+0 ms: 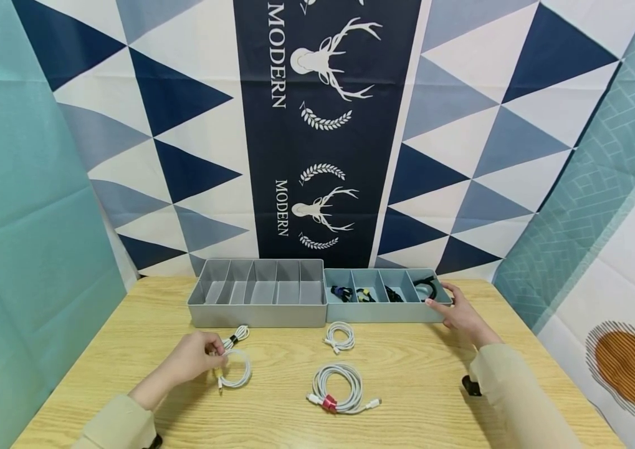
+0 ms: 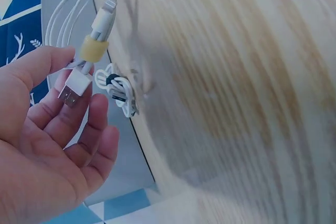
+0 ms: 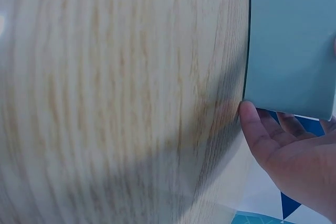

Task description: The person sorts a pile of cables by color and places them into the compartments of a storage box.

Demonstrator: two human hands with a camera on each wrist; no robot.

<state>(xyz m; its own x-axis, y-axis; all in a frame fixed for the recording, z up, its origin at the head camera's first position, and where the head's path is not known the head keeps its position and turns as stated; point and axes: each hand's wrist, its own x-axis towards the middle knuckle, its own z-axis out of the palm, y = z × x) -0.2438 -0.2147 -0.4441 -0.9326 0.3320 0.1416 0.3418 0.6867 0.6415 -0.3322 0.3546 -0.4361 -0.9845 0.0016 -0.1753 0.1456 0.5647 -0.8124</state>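
My left hand (image 1: 190,358) pinches a white USB cable (image 1: 237,381), coiled and bound with a yellow tie (image 2: 94,49), between thumb and fingertips. Its metal USB plug (image 2: 73,88) points back toward the palm in the left wrist view. Just behind lies another white cable bundle (image 1: 237,335) with a black tie. My right hand (image 1: 463,315) grips the right end of a blue divided box (image 1: 384,313), thumb over its front rim and fingers against the end wall. Dark cables (image 1: 425,288) sit in this box's compartments.
A grey divided box (image 1: 258,316) with bare compartments stands left of the blue one, side by side. On the wooden table (image 1: 407,380) in front lie a small white cable coil (image 1: 341,337) and a larger white coil (image 1: 358,385) with a red tie. Patterned cloth hangs behind.
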